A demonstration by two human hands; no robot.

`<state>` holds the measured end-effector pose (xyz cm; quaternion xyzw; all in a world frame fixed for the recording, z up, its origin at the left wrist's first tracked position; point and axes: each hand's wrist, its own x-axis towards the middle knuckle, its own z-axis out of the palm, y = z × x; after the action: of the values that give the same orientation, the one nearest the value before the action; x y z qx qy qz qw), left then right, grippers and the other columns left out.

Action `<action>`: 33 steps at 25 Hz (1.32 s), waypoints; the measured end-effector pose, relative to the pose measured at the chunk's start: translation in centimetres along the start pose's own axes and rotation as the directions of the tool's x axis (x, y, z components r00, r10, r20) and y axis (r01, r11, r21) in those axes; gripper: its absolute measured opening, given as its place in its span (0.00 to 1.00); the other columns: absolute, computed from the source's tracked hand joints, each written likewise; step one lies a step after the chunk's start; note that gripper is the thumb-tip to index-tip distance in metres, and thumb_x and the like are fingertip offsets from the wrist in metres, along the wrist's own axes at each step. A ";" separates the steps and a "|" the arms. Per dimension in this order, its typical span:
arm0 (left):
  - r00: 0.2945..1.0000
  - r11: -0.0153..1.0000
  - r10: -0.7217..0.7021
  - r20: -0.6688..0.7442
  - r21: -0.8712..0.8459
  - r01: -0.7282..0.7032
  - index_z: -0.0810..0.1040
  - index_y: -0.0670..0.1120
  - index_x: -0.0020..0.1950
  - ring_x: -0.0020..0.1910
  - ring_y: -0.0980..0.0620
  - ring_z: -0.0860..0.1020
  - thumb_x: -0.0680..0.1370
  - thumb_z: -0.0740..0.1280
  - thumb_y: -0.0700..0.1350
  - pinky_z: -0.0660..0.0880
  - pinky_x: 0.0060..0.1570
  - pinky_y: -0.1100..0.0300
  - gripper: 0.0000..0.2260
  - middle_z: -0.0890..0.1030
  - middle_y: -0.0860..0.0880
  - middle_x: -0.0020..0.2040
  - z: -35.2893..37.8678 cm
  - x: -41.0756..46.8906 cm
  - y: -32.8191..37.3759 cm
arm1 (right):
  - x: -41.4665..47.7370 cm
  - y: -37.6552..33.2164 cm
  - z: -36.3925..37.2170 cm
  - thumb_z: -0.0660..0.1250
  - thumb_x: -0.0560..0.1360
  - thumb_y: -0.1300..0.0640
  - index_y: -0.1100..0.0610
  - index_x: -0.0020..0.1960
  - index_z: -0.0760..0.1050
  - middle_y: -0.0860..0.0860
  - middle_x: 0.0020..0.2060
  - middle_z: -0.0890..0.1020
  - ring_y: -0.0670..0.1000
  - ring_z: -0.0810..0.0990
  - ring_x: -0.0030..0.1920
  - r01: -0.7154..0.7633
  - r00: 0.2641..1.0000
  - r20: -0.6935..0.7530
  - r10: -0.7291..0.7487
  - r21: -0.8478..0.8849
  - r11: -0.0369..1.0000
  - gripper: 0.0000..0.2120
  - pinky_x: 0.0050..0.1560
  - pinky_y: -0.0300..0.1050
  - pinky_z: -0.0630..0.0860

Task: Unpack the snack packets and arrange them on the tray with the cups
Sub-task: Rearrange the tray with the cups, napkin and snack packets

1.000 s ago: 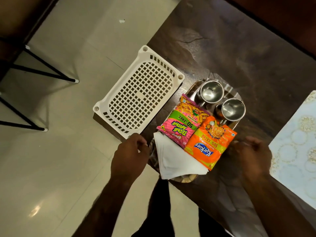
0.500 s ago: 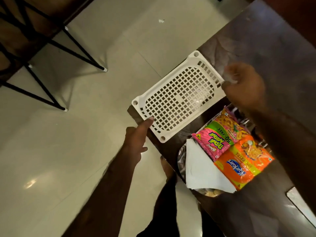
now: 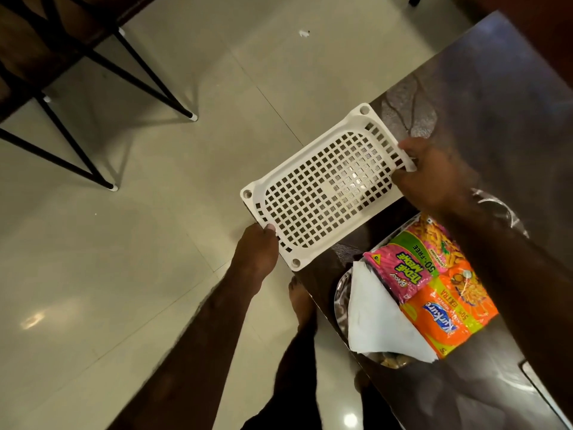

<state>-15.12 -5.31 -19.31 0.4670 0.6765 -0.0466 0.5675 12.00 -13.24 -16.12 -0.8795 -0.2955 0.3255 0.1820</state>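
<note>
Two hands hold one white basket [image 3: 325, 187] - a flat, perforated plastic one - at the corner of the dark counter [image 3: 496, 88], with its left end reaching out past the counter's edge over the floor [image 3: 124, 274]. The left hand [image 3: 257, 246] grasps the near left rim with its thumb on top. The right hand [image 3: 434, 175] grasps the far right end, with its thumb hooked over the rim. I cannot tell whether the basket rests on the counter or is raised off it.

Just beside the basket, nearer the person, a steel tray [image 3: 341, 293] carries two snack packets side by side and touching - one pink packet [image 3: 403, 271] and one orange packet [image 3: 446, 318], both lying flat. One white paper napkin [image 3: 378, 324] lies on the tray against their left side, and its corner overhangs the tray's near rim. The right forearm crosses over the tray's far part, and beyond it a blurred steel shape [image 3: 496, 206] shows, too unclear to count.

One bare foot [image 3: 300, 302] stands on the floor by the counter's edge. Black metal legs [image 3: 148, 76] of other furniture stand at the upper left.
</note>
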 end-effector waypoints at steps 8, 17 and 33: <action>1.000 1.000 0.022 0.002 -0.008 -0.022 0.76 0.47 0.56 0.57 0.45 0.81 0.84 0.56 0.48 0.78 0.62 0.42 0.11 0.83 0.47 0.56 -0.3 -0.1 -0.3 | 0.4 0.8 1.0 0.68 0.75 0.61 0.51 0.70 0.73 0.54 0.60 0.83 0.56 0.83 0.56 0.008 1.000 -0.009 -0.007 0.084 0.996 0.24 0.59 0.56 0.81; 0.991 0.978 -0.130 -0.044 -0.169 0.121 0.75 0.48 0.55 0.46 0.45 0.82 0.82 0.64 0.50 0.77 0.43 0.52 0.07 0.81 0.42 0.53 1.8 -6.3 -4.8 | -1.0 8.4 -5.6 0.71 0.75 0.55 0.52 0.67 0.76 0.55 0.62 0.81 0.56 0.80 0.60 -0.051 0.983 -0.174 0.051 -0.001 0.999 0.21 0.61 0.51 0.76; 0.946 0.900 -0.255 0.202 -0.308 0.308 0.73 0.48 0.68 0.63 0.37 0.78 0.80 0.65 0.52 0.78 0.46 0.49 0.17 0.78 0.41 0.66 11.8 -12.1 -8.6 | -4.1 18.9 -7.6 0.60 0.81 0.36 0.44 0.45 0.80 0.47 0.34 0.82 0.45 0.78 0.27 -0.375 0.927 0.171 0.335 0.487 0.789 0.17 0.23 0.36 0.70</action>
<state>-13.44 -24.15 -17.72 0.2555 0.6882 -0.0492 0.6772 22.23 -31.12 -18.40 -0.8260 -0.0348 0.4536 0.3328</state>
